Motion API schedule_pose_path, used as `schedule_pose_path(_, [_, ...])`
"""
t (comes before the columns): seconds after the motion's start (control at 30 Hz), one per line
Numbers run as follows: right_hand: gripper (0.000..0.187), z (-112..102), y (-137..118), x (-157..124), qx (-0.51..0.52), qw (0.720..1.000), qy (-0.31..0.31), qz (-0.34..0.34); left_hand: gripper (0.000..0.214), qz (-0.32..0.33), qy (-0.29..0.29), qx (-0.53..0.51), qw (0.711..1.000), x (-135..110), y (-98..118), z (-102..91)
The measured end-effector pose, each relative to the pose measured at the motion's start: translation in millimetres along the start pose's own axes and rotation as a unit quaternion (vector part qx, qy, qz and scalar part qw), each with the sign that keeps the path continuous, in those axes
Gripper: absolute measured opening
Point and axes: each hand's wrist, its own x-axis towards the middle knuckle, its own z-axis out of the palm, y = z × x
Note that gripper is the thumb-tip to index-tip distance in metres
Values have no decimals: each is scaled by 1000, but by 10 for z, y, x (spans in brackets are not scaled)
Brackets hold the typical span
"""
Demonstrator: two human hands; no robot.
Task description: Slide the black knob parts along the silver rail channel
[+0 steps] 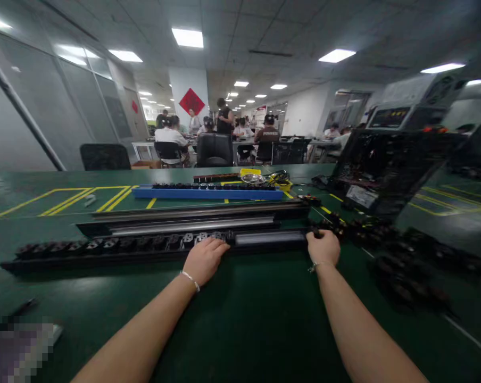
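left hand: left hand (204, 259) lies palm down on the long black rail (105, 254) near its middle. the fingers are bent loosely over its top and not wrapped round it. a thin pale bracelet (190, 279) sits on the wrist.
right hand: right hand (323, 247) is clenched at the right end of the long black rail, knuckles up. blur hides whether it grips the rail itself or a small piece there.
rail: it lies crosswise on the dark green table mat (240, 324), just in front of the person. it runs from far left to the right hand.
rail contents: a row of small black round parts (116, 244) fills its left stretch up to the left hand. a bare silver strip (268, 238) shows between the two hands.
behind it: a second black and silver rail (192, 219) lies parallel, just beyond. farther back sits a long blue tray (208, 193) with dark parts along it.
right side: a loose heap of small black parts (404, 266) spreads near the right hand. an open black machine case (384, 170) stands behind it.
background: seated people (172, 135) work at far tables.
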Motion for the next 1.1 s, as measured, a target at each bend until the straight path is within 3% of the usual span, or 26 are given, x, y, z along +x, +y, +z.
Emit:
schedule_pose_path(0.4, [29,-28,47,85,-22,999,-8,21,28,2,-7,-7,1000,9,-5,-16])
schedule_pose_path(0.6, [27,-39,161,174,-14,999,20,30,29,2,-13,-6,1000,8,-9,-11])
schedule_pose_path(0.83, [33,-296,433,404,-95,994,29,48,28,1,-9,-7,1000,3,-25,-9])
schedule_pose_path(1.0, [51,-483,528,454,-164,983,-15,76,28,0,-11,-9,1000,2,-32,-9])
schedule_pose_path(1.1, [50,-520,523,448,-196,978,-33,68,28,4,-11,-6,1000,5,-25,-13])
